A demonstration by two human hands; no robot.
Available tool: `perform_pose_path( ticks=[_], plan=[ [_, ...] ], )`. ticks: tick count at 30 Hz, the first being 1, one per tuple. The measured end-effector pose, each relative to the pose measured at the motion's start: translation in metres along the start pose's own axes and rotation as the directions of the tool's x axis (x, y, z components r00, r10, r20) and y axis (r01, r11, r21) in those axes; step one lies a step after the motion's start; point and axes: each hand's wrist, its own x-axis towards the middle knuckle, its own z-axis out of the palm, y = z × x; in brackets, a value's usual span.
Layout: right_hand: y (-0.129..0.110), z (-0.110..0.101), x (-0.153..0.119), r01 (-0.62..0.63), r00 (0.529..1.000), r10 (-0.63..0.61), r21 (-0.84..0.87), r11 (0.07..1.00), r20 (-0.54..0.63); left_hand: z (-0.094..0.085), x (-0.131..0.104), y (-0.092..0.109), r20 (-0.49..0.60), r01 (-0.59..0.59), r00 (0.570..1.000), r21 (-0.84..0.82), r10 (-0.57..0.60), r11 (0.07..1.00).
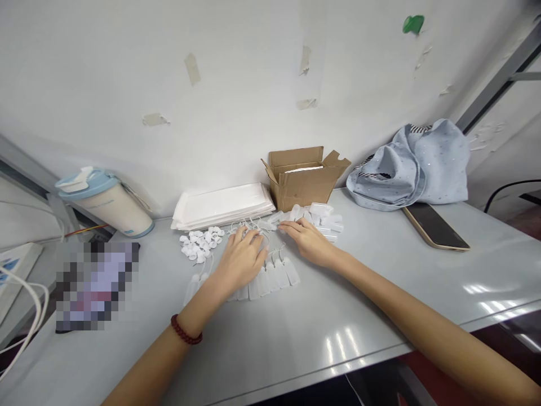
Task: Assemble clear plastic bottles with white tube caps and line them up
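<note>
My left hand (pixel 242 256) reaches over a tangle of thin wire hooks (pixel 249 223), palm down with its fingers spread apart. Partly under it runs a row of translucent plastic tags (pixel 275 276), each with a wire hook at its top; the middle of the row is hidden. To its left lies a heap of small white plastic caps (pixel 200 243). My right hand (pixel 307 241) is closed, fingertips together at the edge of a pile of loose translucent plastic pieces (pixel 323 215). Whatever its fingertips pinch is too small to make out.
Behind the hands stand a stack of white sheets (pixel 224 204) and an open cardboard box (pixel 302 189). A blue-lidded tumbler (pixel 112 206) is at left, near a pixelated purple item (pixel 99 287). At right are a light blue cloth bag (pixel 439 163) and a phone (pixel 435 225) on the grey table (pixel 380 293).
</note>
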Motion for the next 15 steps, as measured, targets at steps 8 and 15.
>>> perform_pose_path(
  ticks=[8,15],
  plan=[
    [-0.007,-0.013,-0.002,-0.089,0.996,0.09,0.02,0.996,-0.004,-0.012,0.001,0.0,-0.037,0.068,0.996,-0.183,-0.076,0.981],
    [-0.002,-0.013,-0.007,-0.196,0.977,0.202,0.079,0.977,-0.073,-0.033,-0.01,0.001,-0.089,0.305,0.912,-0.508,-0.401,0.806]
  ],
)
